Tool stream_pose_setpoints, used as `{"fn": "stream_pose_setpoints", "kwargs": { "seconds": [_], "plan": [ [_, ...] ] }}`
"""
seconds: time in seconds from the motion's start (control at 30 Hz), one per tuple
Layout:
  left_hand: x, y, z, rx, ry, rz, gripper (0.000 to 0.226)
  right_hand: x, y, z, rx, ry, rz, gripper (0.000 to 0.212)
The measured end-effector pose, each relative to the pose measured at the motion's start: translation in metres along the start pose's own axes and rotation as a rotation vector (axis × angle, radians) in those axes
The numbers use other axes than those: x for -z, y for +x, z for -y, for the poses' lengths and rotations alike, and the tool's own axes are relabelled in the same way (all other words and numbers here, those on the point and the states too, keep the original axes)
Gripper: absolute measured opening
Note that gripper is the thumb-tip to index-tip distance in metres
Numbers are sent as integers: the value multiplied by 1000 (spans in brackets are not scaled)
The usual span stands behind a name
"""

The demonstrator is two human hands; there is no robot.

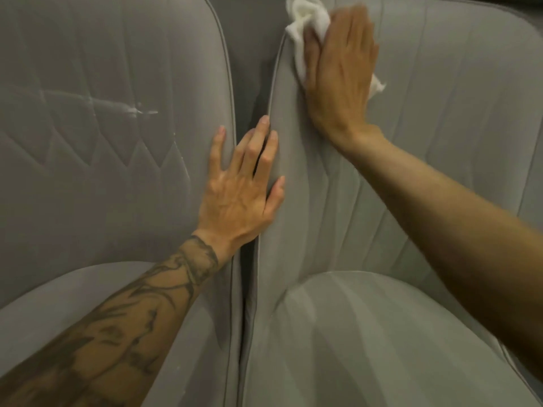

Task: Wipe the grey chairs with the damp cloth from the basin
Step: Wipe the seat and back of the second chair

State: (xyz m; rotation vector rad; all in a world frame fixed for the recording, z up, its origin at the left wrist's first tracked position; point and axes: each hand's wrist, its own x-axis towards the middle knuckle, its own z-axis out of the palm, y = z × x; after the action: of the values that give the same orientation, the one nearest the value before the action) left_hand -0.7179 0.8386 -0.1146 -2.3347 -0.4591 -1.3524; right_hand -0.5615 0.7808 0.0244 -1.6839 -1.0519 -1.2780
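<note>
— Where is the cloth?
— The white cloth (308,22) is bunched under the right hand (340,74), which lies flat with straight fingers and presses it onto the right chair's (440,113) backrest, near the top left edge.
— How will it handle?
— Soft, light and limp, I judge (damp, so it probably clings a little). It is best kept wadded under the palm.
— Anything in the way?
— The left hand (244,186), fingers spread and holding nothing, rests across the narrow gap between both backrests. The left chair (102,171) shows a pale smear (138,110). No basin is visible.
</note>
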Motion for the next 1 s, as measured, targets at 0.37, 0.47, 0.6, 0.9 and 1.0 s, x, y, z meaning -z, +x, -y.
{"fn": "stream_pose_setpoints", "kwargs": {
  "seconds": [0.37,0.47,0.6,0.9,1.0],
  "plan": [
    [65,-40,-2,10,-218,316,62,57,-119,54,21,79,417,23],
    [100,-79,-4,-19,-213,427,50,84,-154,71,83,93,610,25],
    [150,-123,5,-5,-224,568,47,116,-187,99,-21,181,844,29],
    [223,-167,59,215,-213,733,45,161,-209,170,-198,180,912,26],
    [225,-202,97,261,-211,832,47,155,-240,191,-230,93,983,29]
  ]
}}
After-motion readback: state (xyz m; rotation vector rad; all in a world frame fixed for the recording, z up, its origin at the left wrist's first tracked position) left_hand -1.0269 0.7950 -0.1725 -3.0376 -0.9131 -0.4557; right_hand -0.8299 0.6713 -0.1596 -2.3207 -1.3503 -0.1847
